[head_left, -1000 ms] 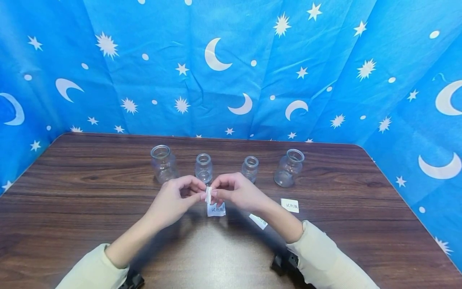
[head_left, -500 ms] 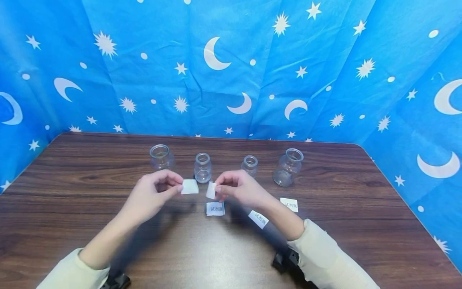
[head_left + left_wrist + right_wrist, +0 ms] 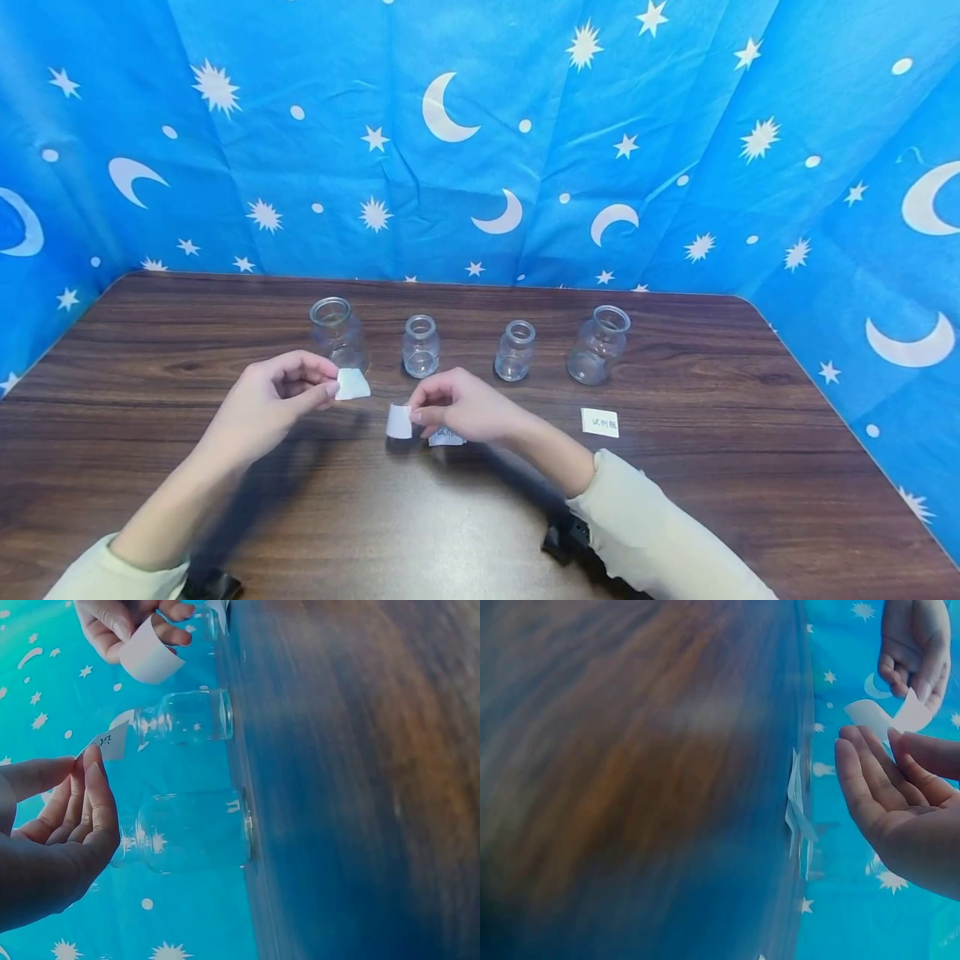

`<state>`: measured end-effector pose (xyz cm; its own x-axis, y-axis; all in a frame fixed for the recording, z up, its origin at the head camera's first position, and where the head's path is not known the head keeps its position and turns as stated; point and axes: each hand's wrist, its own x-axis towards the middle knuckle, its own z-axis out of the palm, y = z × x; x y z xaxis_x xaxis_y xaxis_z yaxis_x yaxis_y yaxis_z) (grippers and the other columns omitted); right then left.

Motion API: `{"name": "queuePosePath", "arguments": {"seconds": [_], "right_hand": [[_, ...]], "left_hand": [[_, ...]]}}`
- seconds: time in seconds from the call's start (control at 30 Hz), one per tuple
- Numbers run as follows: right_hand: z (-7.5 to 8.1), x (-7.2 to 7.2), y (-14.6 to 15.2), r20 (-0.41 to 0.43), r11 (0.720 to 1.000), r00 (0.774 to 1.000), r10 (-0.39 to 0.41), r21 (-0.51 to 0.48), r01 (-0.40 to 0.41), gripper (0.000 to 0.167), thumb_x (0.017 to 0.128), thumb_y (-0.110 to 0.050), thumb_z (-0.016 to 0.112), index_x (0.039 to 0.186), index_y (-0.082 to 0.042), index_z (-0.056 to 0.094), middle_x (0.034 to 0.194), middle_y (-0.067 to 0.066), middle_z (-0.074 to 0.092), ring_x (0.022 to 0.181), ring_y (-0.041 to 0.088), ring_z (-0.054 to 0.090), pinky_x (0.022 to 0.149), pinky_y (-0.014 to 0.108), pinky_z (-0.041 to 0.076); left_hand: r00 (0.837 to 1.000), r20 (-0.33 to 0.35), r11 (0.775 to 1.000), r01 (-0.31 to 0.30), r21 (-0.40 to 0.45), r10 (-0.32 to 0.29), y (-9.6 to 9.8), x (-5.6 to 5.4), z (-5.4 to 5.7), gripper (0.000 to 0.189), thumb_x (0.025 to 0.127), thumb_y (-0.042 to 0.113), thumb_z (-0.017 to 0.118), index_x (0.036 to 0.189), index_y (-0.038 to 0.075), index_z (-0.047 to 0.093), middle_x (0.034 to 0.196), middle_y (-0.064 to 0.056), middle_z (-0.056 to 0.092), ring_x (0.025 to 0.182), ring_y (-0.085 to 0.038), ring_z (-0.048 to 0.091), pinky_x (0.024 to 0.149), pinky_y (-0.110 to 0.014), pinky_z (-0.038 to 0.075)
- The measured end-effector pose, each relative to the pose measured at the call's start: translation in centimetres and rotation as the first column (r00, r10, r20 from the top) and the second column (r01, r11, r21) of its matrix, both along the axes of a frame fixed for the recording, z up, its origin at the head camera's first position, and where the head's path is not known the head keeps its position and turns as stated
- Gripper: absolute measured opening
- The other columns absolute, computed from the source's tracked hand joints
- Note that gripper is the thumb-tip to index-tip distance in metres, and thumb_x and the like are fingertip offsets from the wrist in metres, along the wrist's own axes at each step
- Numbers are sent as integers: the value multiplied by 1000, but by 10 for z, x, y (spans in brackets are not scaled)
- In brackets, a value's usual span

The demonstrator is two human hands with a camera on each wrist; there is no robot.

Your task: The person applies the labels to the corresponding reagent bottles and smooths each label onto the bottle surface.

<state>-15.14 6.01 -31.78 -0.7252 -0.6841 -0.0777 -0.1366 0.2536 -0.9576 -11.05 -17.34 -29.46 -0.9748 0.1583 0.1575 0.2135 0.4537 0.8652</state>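
My left hand [image 3: 262, 408] pinches a small white label [image 3: 352, 384] by its right-hand fingertips' edge, in front of the large left glass jar [image 3: 335, 333]. Printed characters show on that label in the left wrist view. Between thumb and forefinger, my right hand [image 3: 468, 407] holds a blank, curled white paper piece [image 3: 399, 422] low over the table. Just beneath the right fingers lies a printed label pile [image 3: 447, 437], partly covered. The two papers are apart in the head view. A small glass jar [image 3: 421, 350] stands behind and between the hands.
To the right stand another small glass jar [image 3: 514, 354] and a large one [image 3: 598, 346], in one row with the others. A printed label [image 3: 600, 422] lies before the large right jar. A blue star-patterned cloth [image 3: 480, 167] hangs behind the wooden table [image 3: 712, 467].
The paper pieces, together at first, have come apart. My left hand has moved left with the label; my right hand has moved left and nearer with its piece. The right forearm now hides one table label.
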Motion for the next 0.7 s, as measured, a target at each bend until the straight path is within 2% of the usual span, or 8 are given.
{"name": "queuePosePath", "arguments": {"seconds": [0.23, 0.5, 0.7], "right_hand": [[-1, 0, -9, 14, 997, 997, 75, 31, -75, 10, 88, 6, 52, 90, 10, 61, 81, 18, 64, 77, 23, 63, 68, 32, 52], [-3, 0, -11, 68, 997, 996, 57, 53, -61, 11, 88, 4, 54, 89, 8, 63, 78, 16, 64, 71, 20, 61, 66, 32, 53], [-5, 0, -12, 38, 995, 998, 58, 74, -60, 11, 88, 3, 55, 89, 7, 65, 74, 13, 65, 65, 16, 61, 63, 33, 52]], "left_hand": [[1000, 4, 1000, 6, 3, -6, 2, -1, -4, 15, 84, 1, 62, 97, -6, 59, 84, -13, 64, 73, -18, 63, 65, -28, 52], [999, -17, 1000, 28, 10, -28, 2, -3, -10, 16, 84, 0, 62, 98, -7, 59, 85, -11, 64, 70, -10, 61, 63, -26, 51], [999, -11, 999, 36, 14, -35, 4, -4, -13, 16, 83, -1, 62, 98, -7, 59, 85, -11, 64, 70, -11, 61, 63, -26, 51]]}}
